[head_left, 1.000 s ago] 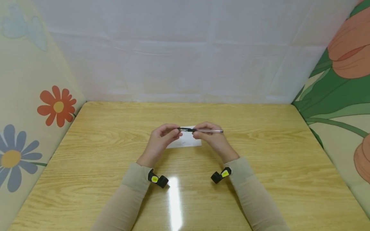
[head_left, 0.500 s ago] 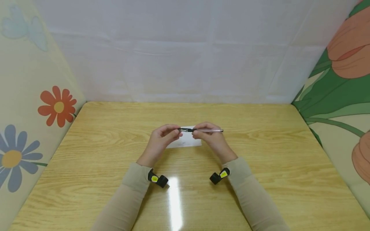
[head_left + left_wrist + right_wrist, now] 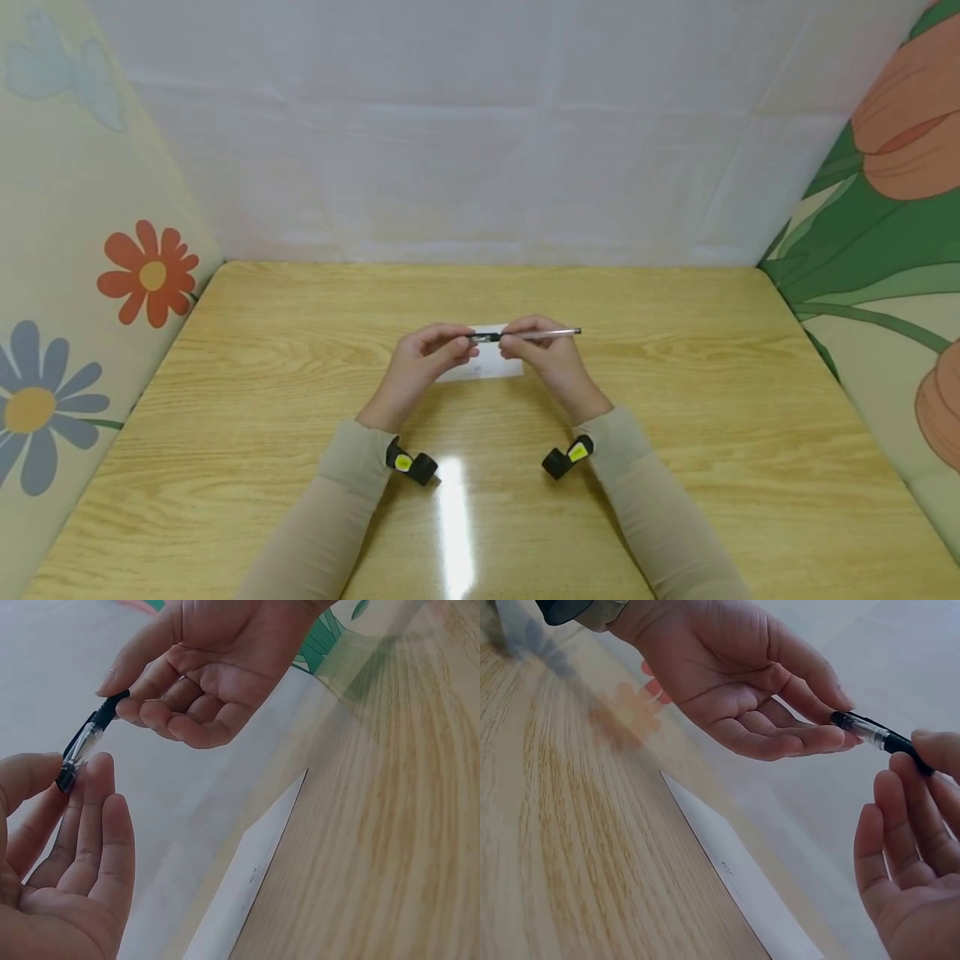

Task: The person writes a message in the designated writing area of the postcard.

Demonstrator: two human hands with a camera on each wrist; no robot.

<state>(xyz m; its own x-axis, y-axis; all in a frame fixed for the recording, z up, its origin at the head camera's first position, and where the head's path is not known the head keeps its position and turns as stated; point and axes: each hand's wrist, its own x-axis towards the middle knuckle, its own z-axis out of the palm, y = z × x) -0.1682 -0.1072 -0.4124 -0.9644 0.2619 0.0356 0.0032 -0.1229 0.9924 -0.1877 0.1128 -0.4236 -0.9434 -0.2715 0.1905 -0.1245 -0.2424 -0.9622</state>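
Note:
A pen [image 3: 487,337] with a clear cap section, a black clip and a slim clear barrel is held nearly level above the table, between both hands. My left hand [image 3: 420,358] pinches its capped end between thumb and index finger. On the other side my right hand [image 3: 551,358] grips the pen near its black part, and the barrel sticks out to the right. In the left wrist view, the pen's cap [image 3: 86,739] shows a pointed tip inside the clear part. Both hands' other fingers are loosely bent. Below them a white paper [image 3: 483,367] with small dark marks lies on the table, partly hidden by the hands.
The wooden table [image 3: 262,417] spreads around the hands, with a bright light reflection in front. A white cloth backdrop [image 3: 480,167] stands behind it. Flower-printed panels [image 3: 45,250] flank both sides.
My left hand has shifted slightly right with the pen's capped end. The barrel's right end has tilted up a little. Both hands keep their hold on the pen.

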